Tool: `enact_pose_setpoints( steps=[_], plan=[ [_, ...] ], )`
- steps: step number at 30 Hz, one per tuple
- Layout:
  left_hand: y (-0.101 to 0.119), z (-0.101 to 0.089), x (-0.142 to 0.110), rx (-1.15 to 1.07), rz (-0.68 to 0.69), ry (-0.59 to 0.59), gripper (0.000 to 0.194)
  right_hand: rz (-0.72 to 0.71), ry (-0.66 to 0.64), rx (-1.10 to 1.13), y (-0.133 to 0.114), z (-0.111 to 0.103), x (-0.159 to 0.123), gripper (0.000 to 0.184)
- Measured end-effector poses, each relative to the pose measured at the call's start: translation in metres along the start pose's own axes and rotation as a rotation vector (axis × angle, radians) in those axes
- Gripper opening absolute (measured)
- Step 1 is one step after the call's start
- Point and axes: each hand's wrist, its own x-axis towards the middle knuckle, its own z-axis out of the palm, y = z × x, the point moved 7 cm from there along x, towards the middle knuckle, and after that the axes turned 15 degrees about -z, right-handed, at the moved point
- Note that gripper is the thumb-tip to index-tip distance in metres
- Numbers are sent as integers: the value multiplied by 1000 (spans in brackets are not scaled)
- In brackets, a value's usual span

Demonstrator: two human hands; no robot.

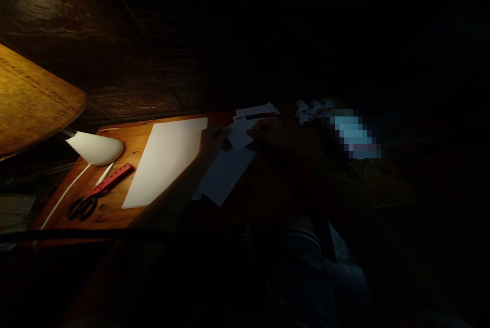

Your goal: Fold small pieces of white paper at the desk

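Observation:
A small piece of white paper (241, 135) is held up between my two hands over the wooden table. My left hand (214, 139) pinches its left edge, and my right hand (265, 132) has hold of its right edge. Both hands are in deep shadow, so single fingers are hard to make out. Beneath the small piece lies a larger sheet of paper (225, 177) on the table. To the left of my left hand rests a blank stack of white paper (168, 159), brightly lit. Behind my hands are more paper pieces (254, 110).
On the left stand a white lamp base (97, 148) and its yellow shade (34, 98). Scissors (84, 205) with black handles lie by a red perforated strip (113, 179) and a white pen (105, 174). Crumpled paper (312, 109) and a pixelated bright screen (356, 135) sit at the right.

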Motion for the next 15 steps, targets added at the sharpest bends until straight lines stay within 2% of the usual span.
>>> enact_pose_setpoints(
  steps=[7,11,15],
  plan=[
    [-4,1,1,-149,-97,-11,34,-44,12,-28,0,0,2,43],
    [1,-1,-1,-93,-33,3,30,-51,2,-7,2,3,2,43],
    [-2,3,-2,23,-75,-27,35,-60,-3,37,1,9,1,48]
  ],
)
